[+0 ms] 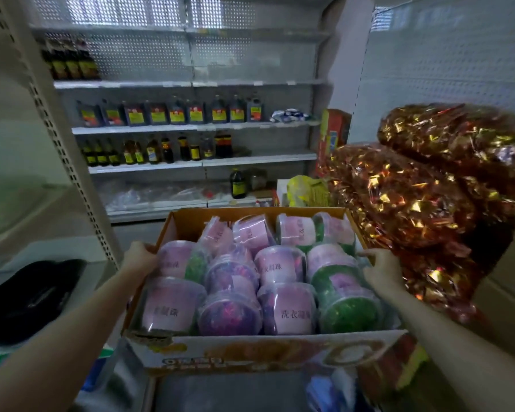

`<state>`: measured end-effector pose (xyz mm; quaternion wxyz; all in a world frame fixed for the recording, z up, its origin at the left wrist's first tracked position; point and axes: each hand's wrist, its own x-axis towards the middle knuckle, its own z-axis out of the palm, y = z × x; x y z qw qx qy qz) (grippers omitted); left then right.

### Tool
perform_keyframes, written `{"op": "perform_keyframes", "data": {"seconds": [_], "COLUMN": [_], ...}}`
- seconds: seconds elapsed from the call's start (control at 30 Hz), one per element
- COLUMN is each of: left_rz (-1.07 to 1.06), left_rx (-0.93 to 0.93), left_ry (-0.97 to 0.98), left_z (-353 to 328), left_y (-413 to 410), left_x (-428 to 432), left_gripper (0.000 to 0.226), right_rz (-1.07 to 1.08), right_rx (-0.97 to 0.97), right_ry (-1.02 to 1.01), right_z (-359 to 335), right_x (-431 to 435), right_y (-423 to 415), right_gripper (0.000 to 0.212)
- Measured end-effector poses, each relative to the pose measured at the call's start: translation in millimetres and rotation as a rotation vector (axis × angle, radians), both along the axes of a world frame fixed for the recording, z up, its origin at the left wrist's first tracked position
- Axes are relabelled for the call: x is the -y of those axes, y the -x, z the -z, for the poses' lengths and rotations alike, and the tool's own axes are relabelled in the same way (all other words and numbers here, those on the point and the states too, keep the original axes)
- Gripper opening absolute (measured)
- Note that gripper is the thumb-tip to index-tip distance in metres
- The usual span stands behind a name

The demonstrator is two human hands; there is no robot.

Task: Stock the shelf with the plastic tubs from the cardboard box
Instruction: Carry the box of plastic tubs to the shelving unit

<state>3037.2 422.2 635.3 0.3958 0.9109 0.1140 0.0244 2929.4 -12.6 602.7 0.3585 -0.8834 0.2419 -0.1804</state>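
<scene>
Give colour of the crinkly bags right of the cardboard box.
The foil bags are metallic red with gold glints; head view.

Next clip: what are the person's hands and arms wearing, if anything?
Nothing shows. The left hand and right hand are bare, no gloves. The left forearm and right forearm are uncovered to the frame's edge: no sleeve, watch, bracelet or ring visible, though the picture is soft.

We're in a shop aisle here: white metal shelves (197,127) with perforated back panels (235,55) ahead of us, rows of dark labelled bottles (176,113) facing out, shiny foil-wrapped packs (399,188) stacked at right, and a cardboard box (250,352) packed with near-identical plastic tubs (286,307).
</scene>
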Motion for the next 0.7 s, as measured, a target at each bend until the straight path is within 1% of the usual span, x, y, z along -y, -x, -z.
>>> {"op": "perform_keyframes", "data": {"seconds": [0.1, 0.27, 0.33, 0.43, 0.57, 0.7], "left_rz": [-0.005, -0.044, -0.067, -0.103, -0.136, -0.143], "left_rx": [-0.028, -0.036, -0.041, -0.042, -0.048, -0.07], "left_ry": [-0.035, -0.035, -0.044, -0.004, -0.007, 0.013], "left_z": [11, 20, 23, 26, 31, 44], "left_y": [-85, -221, -266, -331, -429, -544], "left_x": [10, 19, 18, 12, -2, -23], "left_gripper": [0.012, 0.015, 0.013, 0.009, 0.011, 0.013], "right_rz": [-0.017, -0.043, -0.044, -0.071, -0.088, -0.073], "right_rx": [-0.003, 0.003, 0.013, 0.021, -0.003, 0.028], "right_ry": [-0.008, -0.016, -0.001, 0.015, 0.013, -0.054], "right_z": [17, 20, 15, 12, 19, 30], "right_x": [16, 32, 31, 29, 20, 2], "right_y": [-87, -237, -294, -376, -480, -587], "right_gripper": [0.034, 0.033, 0.033, 0.033, 0.03, 0.032]}}
